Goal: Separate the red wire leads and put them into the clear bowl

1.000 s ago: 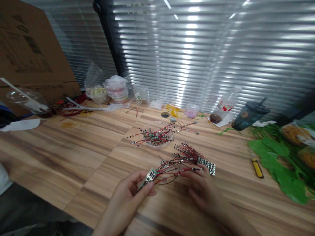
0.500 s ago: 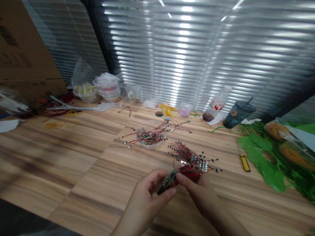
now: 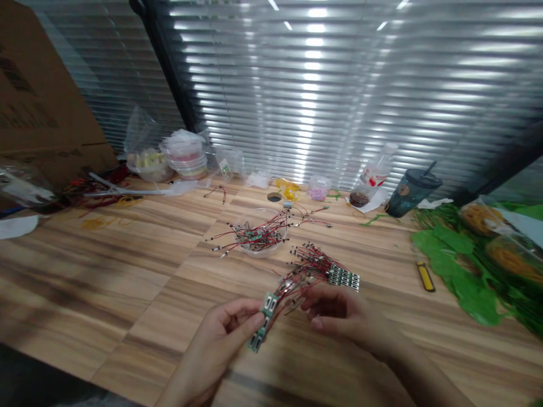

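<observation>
On a light wood-grain worktop (image 3: 127,282), a tangled bundle of thin red and black wires (image 3: 305,277) with small green circuit boards (image 3: 344,278) lies just in front of a clear round bowl (image 3: 259,211). The left hand (image 3: 216,345) grips boards at the bundle's near end; the right hand (image 3: 343,316) curves half-open beside the wires.
</observation>
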`<state>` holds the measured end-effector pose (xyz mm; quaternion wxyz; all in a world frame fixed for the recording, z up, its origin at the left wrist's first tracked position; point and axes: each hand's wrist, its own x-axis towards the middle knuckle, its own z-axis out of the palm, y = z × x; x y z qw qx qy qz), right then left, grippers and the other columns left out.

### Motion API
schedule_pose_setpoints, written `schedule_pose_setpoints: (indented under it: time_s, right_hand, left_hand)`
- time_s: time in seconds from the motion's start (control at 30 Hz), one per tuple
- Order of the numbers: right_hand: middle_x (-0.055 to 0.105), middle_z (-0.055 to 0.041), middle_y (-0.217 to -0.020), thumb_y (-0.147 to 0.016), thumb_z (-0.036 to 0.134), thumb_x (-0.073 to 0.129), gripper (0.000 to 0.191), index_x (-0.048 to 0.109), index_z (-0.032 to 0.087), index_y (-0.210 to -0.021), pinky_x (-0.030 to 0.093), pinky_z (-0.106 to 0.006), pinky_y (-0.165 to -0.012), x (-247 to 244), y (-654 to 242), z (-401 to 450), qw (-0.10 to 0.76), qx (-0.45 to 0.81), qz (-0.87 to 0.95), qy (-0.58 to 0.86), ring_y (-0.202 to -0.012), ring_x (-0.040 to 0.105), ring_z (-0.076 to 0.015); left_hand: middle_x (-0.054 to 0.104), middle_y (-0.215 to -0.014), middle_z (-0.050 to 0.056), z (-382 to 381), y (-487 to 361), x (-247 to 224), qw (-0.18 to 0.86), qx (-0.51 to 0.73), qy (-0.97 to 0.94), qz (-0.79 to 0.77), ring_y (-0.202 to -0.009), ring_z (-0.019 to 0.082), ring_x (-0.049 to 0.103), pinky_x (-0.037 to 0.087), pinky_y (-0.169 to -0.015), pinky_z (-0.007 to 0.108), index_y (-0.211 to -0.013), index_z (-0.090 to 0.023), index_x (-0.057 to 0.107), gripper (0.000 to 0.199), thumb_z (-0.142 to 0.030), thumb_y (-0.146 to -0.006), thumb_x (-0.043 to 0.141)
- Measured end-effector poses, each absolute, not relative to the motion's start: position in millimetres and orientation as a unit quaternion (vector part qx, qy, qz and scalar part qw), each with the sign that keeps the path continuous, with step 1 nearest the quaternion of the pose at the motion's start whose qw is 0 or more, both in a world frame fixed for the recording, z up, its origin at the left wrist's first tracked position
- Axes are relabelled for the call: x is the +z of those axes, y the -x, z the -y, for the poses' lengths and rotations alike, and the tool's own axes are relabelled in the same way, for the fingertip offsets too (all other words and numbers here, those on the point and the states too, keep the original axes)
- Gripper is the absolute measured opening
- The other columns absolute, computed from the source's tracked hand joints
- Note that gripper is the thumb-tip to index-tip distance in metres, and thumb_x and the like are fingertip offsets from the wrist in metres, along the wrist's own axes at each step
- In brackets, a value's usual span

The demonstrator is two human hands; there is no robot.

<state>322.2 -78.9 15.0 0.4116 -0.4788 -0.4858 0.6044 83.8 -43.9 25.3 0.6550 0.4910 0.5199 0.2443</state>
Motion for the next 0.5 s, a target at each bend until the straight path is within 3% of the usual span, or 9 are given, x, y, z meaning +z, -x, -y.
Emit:
schedule_pose_setpoints:
  time_s: [0.1,0.2,0.27,0.37,0.5]
  right_hand:
    - [0.070,-0.0075,-0.088,-0.068,0.032,0.073,0.035,0.069,0.018,-0.100,0.052,-0.035,-0.067,11,-371,81,0.365,0.418,0.547,0.627,-0.071,0.063,-0.0191]
    - [0.070,-0.0125,-0.098,-0.070,0.036,0.068,0.037,0.069,0.016,-0.101,0.053,-0.038,-0.068,1,-408,82,0.357,0.265,0.558,0.701,-0.079,0.065,-0.0242]
    - [0.067,-0.0161,-0.108,-0.074,0.039,0.064,0.043,0.066,0.013,-0.108,0.054,-0.041,-0.070,-9,-416,80,0.351,0.226,0.570,0.708,-0.091,0.064,-0.0279]
    - [0.061,-0.0165,-0.121,-0.078,0.035,0.061,0.048,0.059,0.013,-0.120,0.047,-0.048,-0.090,-27,-405,74,0.342,0.183,0.627,0.676,-0.108,0.058,-0.0290]
    - [0.063,-0.0146,-0.117,-0.077,0.023,0.061,0.047,0.056,0.015,-0.124,0.045,-0.046,-0.093,-42,-389,74,0.317,0.176,0.651,0.667,-0.106,0.059,-0.0272]
  left_hand:
    - [0.068,-0.100,0.005,39,-44,7,0.598,0.242,-0.503,-0.575,-0.087,0.011,0.064,0.053,-0.080,0.015,-0.098,-0.016,0.068,0.048,-0.050,-0.064,0.070]
    - [0.068,-0.104,0.003,36,-5,-14,0.549,0.231,-0.492,-0.635,-0.098,0.014,0.063,0.053,-0.086,0.014,-0.096,-0.018,0.066,0.056,-0.056,-0.056,0.073]
    - [0.067,-0.105,0.003,35,7,-23,0.517,0.228,-0.493,-0.661,-0.103,0.016,0.062,0.053,-0.088,0.014,-0.094,-0.018,0.066,0.062,-0.061,-0.050,0.074]
    - [0.068,-0.103,0.004,36,-3,-22,0.464,0.226,-0.514,-0.685,-0.102,0.018,0.063,0.053,-0.091,0.017,-0.093,-0.017,0.065,0.069,-0.069,-0.047,0.069]
    - [0.069,-0.098,0.006,36,-36,-8,0.407,0.205,-0.568,-0.685,-0.091,0.018,0.066,0.055,-0.083,0.021,-0.091,-0.015,0.066,0.072,-0.074,-0.049,0.063]
